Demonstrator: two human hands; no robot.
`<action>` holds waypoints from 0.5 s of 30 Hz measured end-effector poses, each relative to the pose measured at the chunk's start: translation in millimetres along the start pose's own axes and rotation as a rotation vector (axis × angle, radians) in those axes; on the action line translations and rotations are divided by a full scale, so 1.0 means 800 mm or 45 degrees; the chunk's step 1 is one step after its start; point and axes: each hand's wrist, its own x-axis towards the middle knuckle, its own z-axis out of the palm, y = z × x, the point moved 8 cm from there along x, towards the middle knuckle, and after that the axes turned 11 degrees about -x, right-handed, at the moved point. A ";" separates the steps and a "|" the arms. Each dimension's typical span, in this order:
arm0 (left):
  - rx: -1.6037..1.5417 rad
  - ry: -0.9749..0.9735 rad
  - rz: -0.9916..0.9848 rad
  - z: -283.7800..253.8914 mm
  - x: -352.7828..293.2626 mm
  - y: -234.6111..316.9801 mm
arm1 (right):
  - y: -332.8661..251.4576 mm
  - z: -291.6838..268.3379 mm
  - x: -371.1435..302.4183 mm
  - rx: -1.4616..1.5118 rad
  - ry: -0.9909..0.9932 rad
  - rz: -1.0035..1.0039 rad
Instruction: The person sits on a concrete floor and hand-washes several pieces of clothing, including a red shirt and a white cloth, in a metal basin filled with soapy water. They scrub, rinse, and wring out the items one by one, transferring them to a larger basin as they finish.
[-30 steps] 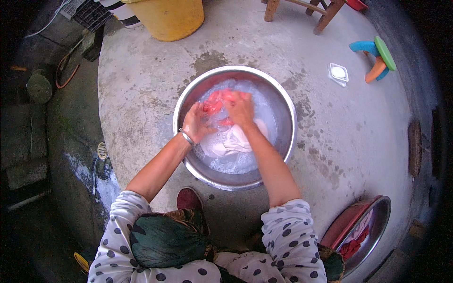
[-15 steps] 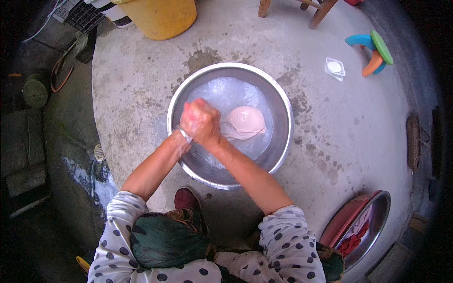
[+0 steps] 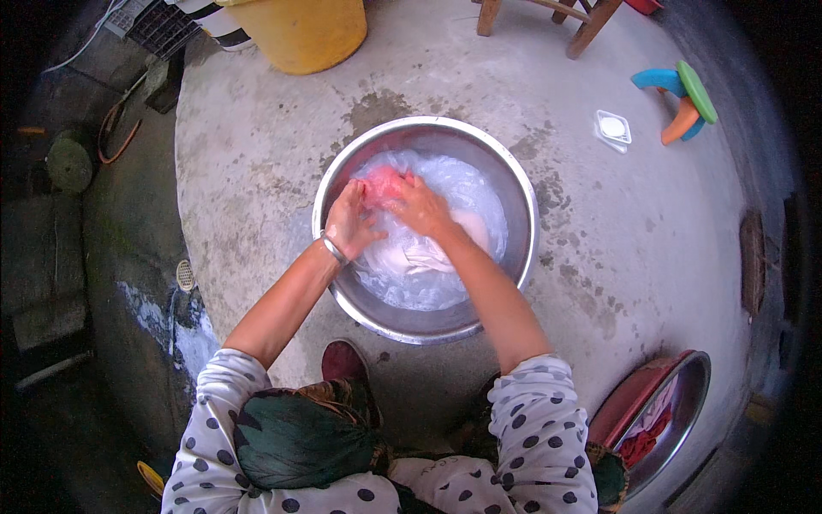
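Observation:
A steel basin (image 3: pixel 524 184) of cloudy, sudsy water stands before me on the floor. Against the bright pink-red cloth (image 3: pixel 385 185) in the water, my left hand (image 3: pixel 349 224) has its fingers spread apart, a silver bracelet at the wrist. From the other side my right hand (image 3: pixel 419 207) reaches over the same cloth, its fingers stretched out and touching it. Closer to me, partly under my right forearm, a pale pink cloth (image 3: pixel 419 255) lies half sunk in the water.
At lower right a red basin (image 3: pixel 618 403) leans with a steel one (image 3: pixel 704 385), with red and pale cloths inside. A yellow bucket (image 3: pixel 317 38), a wooden stool (image 3: pixel 591 26), a colourful plastic stool (image 3: pixel 689 98) and a small white container (image 3: pixel 613 128) stand farther off.
My hands, pressed together in a closed grip before, have come apart and opened. The pink-red cloth now shows in the water between them. The water is stirred up and the pale cloth has flattened.

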 end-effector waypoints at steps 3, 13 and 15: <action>-0.021 -0.146 -0.083 0.011 -0.004 -0.007 | 0.010 -0.033 -0.003 -0.175 0.088 0.212; -0.015 -0.345 -0.201 0.041 -0.007 -0.021 | -0.145 -0.113 -0.082 0.478 0.589 -0.152; -0.106 -0.589 -0.398 0.052 -0.019 -0.025 | -0.155 -0.125 -0.086 0.536 0.723 -0.242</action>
